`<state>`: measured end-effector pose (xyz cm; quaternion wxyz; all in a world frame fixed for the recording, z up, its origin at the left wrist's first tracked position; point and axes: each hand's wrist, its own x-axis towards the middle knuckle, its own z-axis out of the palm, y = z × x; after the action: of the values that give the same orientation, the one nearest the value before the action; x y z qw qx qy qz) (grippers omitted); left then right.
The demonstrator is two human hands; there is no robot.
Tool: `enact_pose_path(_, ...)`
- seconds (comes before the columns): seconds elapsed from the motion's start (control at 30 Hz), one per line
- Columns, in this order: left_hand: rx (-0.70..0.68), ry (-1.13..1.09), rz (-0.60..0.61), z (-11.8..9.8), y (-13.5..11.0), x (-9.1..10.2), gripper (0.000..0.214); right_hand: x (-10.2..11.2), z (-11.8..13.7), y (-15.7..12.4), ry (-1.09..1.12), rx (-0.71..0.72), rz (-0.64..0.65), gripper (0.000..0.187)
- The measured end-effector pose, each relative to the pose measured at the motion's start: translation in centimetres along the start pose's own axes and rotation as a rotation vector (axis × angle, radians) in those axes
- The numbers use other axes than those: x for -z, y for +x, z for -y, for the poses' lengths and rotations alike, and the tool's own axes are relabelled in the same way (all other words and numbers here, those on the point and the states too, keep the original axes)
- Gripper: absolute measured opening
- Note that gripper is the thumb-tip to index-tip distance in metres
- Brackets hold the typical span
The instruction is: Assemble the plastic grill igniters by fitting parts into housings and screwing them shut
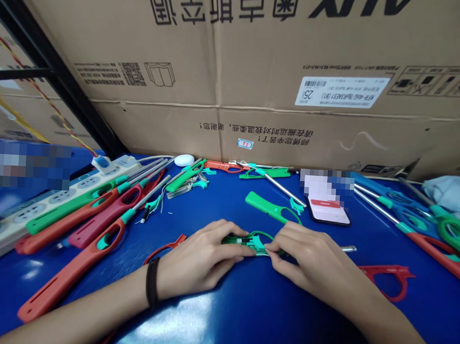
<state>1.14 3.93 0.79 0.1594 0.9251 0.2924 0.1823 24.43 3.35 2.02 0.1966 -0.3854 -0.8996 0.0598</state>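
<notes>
Between my hands lies an opened green long-necked lighter (265, 235), with a teal trigger (255, 242) showing inside its casing. My left hand (205, 251) grips the lighter's handle end, thumb and fingers closed along it. My right hand (306, 252) has thumb and index finger pinched at the lighter beside the trigger; its other fingers are curled. A metal tube (349, 248) pokes out past the right hand. Just beyond is a separate green casing half (265, 206). A red casing part (165, 247) lies partly behind my left hand, and another red casing half (397, 278) sits to the right.
Several lighters, including an orange one (72, 269), lie at left against a power strip (59, 195). More lighters, one of them red (439, 252), lie at right. A phone (329, 212) is behind my right hand. A large cardboard box (219, 88) closes off the back.
</notes>
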Motion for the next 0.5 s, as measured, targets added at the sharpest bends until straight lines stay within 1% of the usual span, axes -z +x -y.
enact_pose_path(0.17,0.011,0.024,0.014,-0.19,0.05,0.04,0.033,-0.03,0.44,0.13,-0.072,0.067,-0.007,0.012)
enact_pose_path(0.27,0.01,0.027,0.02,-0.28,0.1,0.11,0.032,0.05,0.73,0.31,-0.119,0.092,0.006,0.012)
enact_pose_path(0.37,0.007,0.021,0.016,-0.32,0.09,0.09,0.032,0.18,0.64,0.33,-0.105,0.068,0.028,0.012)
enact_pose_path(0.5,0.007,0.038,0.001,-0.3,0.09,0.01,0.034,0.28,0.18,0.16,0.001,-0.003,0.059,0.013)
